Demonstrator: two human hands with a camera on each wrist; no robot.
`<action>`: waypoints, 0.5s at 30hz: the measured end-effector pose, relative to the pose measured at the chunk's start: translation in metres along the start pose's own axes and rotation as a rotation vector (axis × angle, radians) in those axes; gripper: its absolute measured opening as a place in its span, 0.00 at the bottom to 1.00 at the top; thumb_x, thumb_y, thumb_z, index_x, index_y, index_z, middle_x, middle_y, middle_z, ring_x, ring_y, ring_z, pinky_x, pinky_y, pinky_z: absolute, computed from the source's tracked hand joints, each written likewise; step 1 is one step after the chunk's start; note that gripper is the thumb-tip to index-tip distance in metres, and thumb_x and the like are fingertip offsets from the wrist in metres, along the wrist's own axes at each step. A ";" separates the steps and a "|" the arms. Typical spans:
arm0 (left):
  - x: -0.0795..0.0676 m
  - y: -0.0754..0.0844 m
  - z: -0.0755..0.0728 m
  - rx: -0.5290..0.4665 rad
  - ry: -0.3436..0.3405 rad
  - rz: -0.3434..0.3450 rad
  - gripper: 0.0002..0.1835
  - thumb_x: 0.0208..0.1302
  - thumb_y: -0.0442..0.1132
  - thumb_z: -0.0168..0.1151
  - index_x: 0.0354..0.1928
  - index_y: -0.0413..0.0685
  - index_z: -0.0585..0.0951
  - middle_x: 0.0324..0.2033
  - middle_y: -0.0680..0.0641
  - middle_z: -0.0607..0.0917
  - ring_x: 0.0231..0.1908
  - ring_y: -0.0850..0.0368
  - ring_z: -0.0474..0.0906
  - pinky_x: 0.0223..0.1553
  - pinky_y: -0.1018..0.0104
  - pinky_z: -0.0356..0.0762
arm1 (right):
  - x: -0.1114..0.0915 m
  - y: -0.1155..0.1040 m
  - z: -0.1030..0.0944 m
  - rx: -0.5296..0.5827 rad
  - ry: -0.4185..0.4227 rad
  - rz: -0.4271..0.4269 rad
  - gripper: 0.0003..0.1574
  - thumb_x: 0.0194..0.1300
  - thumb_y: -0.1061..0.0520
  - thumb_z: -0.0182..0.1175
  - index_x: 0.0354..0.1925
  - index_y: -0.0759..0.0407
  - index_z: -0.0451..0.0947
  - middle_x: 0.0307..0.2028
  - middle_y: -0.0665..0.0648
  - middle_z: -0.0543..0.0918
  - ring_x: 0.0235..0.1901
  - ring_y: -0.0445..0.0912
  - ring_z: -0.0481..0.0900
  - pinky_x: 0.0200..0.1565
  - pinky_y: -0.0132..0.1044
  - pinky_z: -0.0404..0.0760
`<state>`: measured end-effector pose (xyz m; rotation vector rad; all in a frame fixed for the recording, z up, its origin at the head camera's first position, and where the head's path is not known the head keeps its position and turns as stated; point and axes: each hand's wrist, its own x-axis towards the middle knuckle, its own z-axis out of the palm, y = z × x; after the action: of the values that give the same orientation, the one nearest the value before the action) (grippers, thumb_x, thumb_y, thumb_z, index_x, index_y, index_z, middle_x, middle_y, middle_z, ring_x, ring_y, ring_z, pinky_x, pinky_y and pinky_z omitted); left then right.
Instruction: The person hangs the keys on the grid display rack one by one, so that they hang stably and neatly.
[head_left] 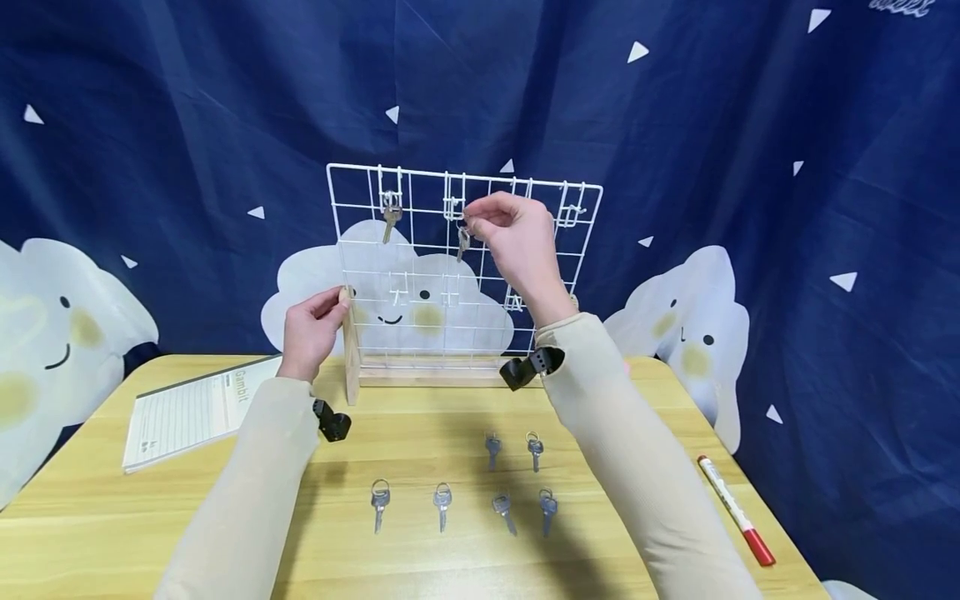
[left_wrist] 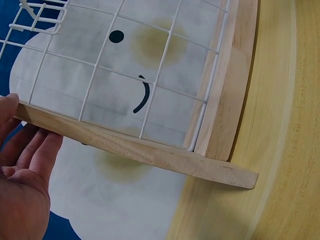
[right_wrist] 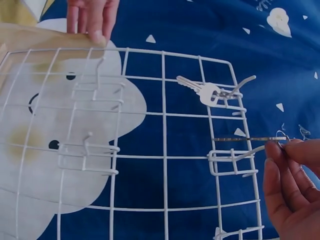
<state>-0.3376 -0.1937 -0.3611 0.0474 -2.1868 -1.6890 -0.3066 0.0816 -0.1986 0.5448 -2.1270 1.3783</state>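
Key [head_left: 462, 242] hangs below pinching fingertips [head_left: 477, 206], right hand [head_left: 522, 242]

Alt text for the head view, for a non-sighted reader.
A person's right hand holds a ringed key at a white wire rack where another key hangs; the left hand grips the rack's wooden post. Six keys lie on the table, with a notepad and a marker.

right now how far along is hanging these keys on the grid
Done: one key hangs on the upper-left hook. In hand: the right hand pinches a second key by its ring beside the next hook, seemingly not yet hung, while the left hand grips the wooden post. Left: six keys lie on the table, apparently still to go up.
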 end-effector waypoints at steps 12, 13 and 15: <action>0.001 -0.001 0.000 -0.015 0.000 0.014 0.22 0.73 0.41 0.57 0.64 0.40 0.76 0.58 0.41 0.79 0.57 0.50 0.75 0.58 0.60 0.74 | 0.020 -0.009 0.010 0.008 0.048 0.039 0.09 0.60 0.70 0.62 0.36 0.63 0.88 0.27 0.52 0.86 0.27 0.43 0.82 0.31 0.29 0.78; 0.001 -0.001 0.000 -0.013 -0.001 0.014 0.22 0.73 0.41 0.57 0.64 0.40 0.76 0.58 0.41 0.79 0.57 0.50 0.75 0.58 0.60 0.74 | 0.021 -0.009 0.011 0.013 0.051 0.047 0.09 0.60 0.70 0.61 0.36 0.64 0.87 0.27 0.53 0.86 0.27 0.44 0.82 0.31 0.29 0.80; 0.000 -0.001 -0.001 -0.013 -0.003 0.014 0.22 0.73 0.41 0.57 0.65 0.40 0.75 0.58 0.41 0.79 0.57 0.50 0.75 0.58 0.60 0.74 | 0.022 -0.008 0.012 0.020 0.058 0.053 0.10 0.60 0.71 0.60 0.36 0.64 0.87 0.27 0.54 0.86 0.27 0.46 0.83 0.32 0.30 0.82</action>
<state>-0.3378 -0.1948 -0.3614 0.0259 -2.1731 -1.6958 -0.3219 0.0665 -0.1832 0.4538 -2.0977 1.4288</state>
